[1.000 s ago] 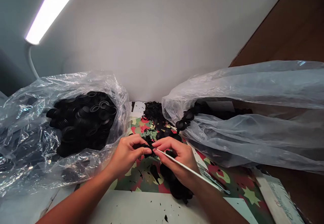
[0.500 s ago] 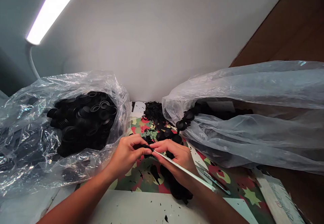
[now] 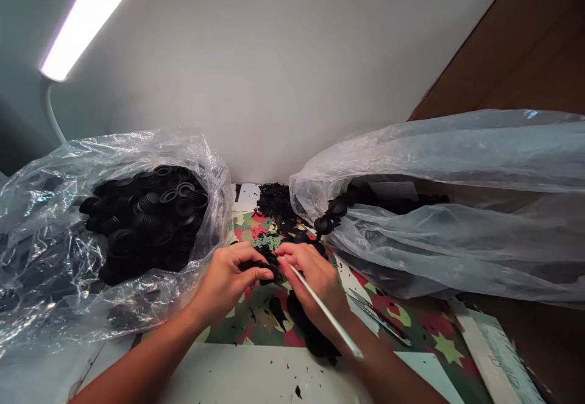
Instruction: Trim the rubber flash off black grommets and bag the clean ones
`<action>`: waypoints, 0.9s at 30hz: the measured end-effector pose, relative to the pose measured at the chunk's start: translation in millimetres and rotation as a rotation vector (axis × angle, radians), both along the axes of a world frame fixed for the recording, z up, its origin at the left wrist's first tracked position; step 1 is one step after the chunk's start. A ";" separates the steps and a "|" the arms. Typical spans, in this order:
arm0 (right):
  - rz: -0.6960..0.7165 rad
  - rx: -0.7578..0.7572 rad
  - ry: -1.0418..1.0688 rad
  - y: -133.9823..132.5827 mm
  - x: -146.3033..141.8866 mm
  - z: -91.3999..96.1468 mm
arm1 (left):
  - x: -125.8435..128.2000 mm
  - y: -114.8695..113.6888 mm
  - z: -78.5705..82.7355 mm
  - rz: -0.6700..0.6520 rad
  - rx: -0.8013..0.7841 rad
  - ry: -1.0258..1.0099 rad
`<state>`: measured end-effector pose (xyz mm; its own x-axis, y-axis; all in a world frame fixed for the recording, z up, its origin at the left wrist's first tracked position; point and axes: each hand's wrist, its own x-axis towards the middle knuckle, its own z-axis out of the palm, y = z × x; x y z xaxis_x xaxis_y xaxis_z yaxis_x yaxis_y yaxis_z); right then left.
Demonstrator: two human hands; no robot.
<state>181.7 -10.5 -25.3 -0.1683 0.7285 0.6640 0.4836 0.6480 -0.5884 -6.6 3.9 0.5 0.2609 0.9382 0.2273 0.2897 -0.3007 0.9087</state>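
Over the middle of the patterned mat, my left hand [image 3: 235, 276] pinches a small black rubber part [image 3: 270, 267] between thumb and fingers, which cover much of it. My right hand [image 3: 315, 279], just beside it, grips a long thin pale tool [image 3: 324, 309]. The tool's shaft slants back over the wrist; its working tip is too small to make out. A narrow gap lies between the right fingertips and the part. More black rubber pieces [image 3: 311, 334] lie beneath my right hand, partly hidden by it. Black scraps [image 3: 276, 312] are scattered on the mat below the hands.
A clear plastic bag [image 3: 36, 258] of ribbed black rubber parts [image 3: 150, 215] stands at left. Another plastic bag [image 3: 457, 258] lies open at right, black parts at its mouth. Black shavings [image 3: 275, 203] are heaped behind. Scissors-like metal tools [image 3: 381, 322] rest right. A lamp [image 3: 91, 23] shines upper left.
My right hand has drawn slightly away from the rubber part, and the pale tool has swung to a steeper slant. The left hand keeps its hold. The whole view has shifted slightly.
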 end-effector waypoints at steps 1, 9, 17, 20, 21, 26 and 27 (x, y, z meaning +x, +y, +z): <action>-0.018 -0.068 0.067 0.3 1.0 -0.3 | -0.2 -0.5 0.6 -0.004 -0.037 -0.036; 0.142 -0.385 0.377 -8.1 3.6 9.4 | -1.9 0.0 1.7 0.000 -0.148 -0.196; 0.163 -0.254 0.242 -10.5 2.7 14.2 | -0.6 2.0 -1.2 0.007 -0.136 -0.174; 0.158 -0.189 0.216 -8.4 1.8 10.1 | -0.5 1.5 -1.0 0.014 -0.135 -0.173; 0.156 -0.172 0.210 -7.9 1.6 9.0 | -0.6 1.2 -0.8 0.017 -0.131 -0.167; 0.151 -0.120 0.163 -8.1 1.3 6.6 | -0.8 -0.1 0.1 0.036 -0.109 -0.132; 0.149 -0.103 0.147 -8.1 0.7 6.0 | -0.6 -0.4 0.1 0.039 -0.108 -0.131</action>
